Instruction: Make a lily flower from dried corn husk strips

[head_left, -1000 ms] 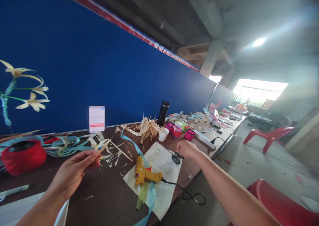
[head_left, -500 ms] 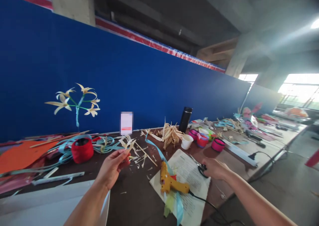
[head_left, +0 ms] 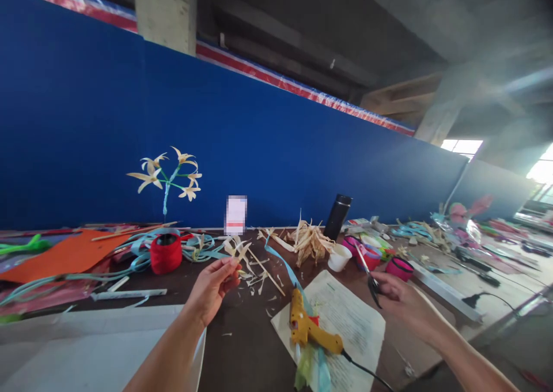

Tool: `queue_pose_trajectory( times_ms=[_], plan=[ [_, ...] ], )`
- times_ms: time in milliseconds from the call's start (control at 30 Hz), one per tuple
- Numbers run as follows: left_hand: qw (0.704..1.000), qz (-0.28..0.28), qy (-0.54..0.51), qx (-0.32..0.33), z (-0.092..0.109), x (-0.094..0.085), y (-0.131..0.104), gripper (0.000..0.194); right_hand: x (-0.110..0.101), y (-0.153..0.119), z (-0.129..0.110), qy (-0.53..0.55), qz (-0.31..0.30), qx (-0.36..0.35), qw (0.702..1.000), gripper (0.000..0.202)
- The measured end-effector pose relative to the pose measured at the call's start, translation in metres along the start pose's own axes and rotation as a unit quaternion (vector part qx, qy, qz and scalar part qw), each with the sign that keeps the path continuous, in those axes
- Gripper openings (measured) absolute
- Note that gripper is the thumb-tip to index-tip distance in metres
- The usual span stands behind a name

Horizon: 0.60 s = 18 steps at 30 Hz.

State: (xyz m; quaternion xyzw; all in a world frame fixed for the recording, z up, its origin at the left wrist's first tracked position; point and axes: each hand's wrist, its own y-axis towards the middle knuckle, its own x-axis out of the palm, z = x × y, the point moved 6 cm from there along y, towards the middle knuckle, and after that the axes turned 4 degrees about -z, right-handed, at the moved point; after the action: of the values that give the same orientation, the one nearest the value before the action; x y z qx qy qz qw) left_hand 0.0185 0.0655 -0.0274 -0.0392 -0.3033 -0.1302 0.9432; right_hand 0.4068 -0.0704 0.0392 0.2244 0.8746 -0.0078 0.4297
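Observation:
My left hand (head_left: 219, 282) pinches a small pale flower of dried husk petals (head_left: 237, 248) between thumb and fingers, above the brown table (head_left: 242, 351). My right hand (head_left: 395, 291) is closed round the handles of a pair of scissors (head_left: 372, 282), raised with the blades pointing up and to the left. Between the hands a yellow glue gun (head_left: 315, 331) lies on a printed sheet of paper (head_left: 354, 323). Pale husk scraps (head_left: 260, 281) and a thin stick (head_left: 268, 272) lie just past my left hand.
A finished flower stem (head_left: 166, 190) stands at the back left, behind a red ribbon roll (head_left: 166, 255). Dried husks (head_left: 311, 242), a black flask (head_left: 338, 216) and a white cup (head_left: 339, 257) stand at the back. The glue gun's cord (head_left: 367, 369) runs toward the front edge.
My right hand has lifted the scissors off the paper, blades now tilted upward. My left hand still holds the flower. The view has turned slightly left.

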Motion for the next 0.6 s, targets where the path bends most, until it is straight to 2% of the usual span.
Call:
queue_pose_trajectory(
  times_ms=[33,67,167,200,300,367,400,467,600],
  plan=[
    [1.000,-0.002,0.001,0.000,0.000,0.001,0.000,0.025,0.010,-0.004,-0.014,0.109,-0.045,-0.028,0.993,0.046],
    [1.000,-0.003,0.002,0.000,0.000,0.002,-0.001,0.025,0.018,-0.008,-0.028,0.182,-0.061,-0.030,0.981,0.046],
    [1.000,-0.005,-0.002,-0.001,-0.001,0.004,-0.002,0.025,0.057,-0.023,-0.071,0.299,-0.056,0.020,0.952,0.041],
    [1.000,-0.003,-0.004,-0.002,-0.001,0.005,-0.002,0.026,0.071,-0.027,-0.089,0.364,-0.039,0.016,0.930,0.042],
    [1.000,0.005,-0.006,-0.002,-0.001,0.004,-0.002,0.027,0.127,-0.035,-0.140,0.534,-0.066,0.033,0.842,0.048],
    [1.000,0.009,-0.010,0.005,-0.001,0.002,-0.001,0.026,0.158,-0.036,-0.165,0.593,-0.065,0.063,0.800,0.053],
    [1.000,0.006,-0.012,0.010,-0.001,0.001,0.000,0.024,0.171,-0.035,-0.175,0.607,-0.064,0.071,0.789,0.054],
    [1.000,-0.006,-0.017,0.021,0.000,0.001,0.000,0.022,0.188,-0.034,-0.189,0.610,-0.044,0.085,0.787,0.052],
    [0.999,-0.030,-0.002,0.030,0.003,0.005,-0.001,0.022,0.208,-0.029,-0.204,0.620,-0.042,0.096,0.777,0.052]
  ],
)
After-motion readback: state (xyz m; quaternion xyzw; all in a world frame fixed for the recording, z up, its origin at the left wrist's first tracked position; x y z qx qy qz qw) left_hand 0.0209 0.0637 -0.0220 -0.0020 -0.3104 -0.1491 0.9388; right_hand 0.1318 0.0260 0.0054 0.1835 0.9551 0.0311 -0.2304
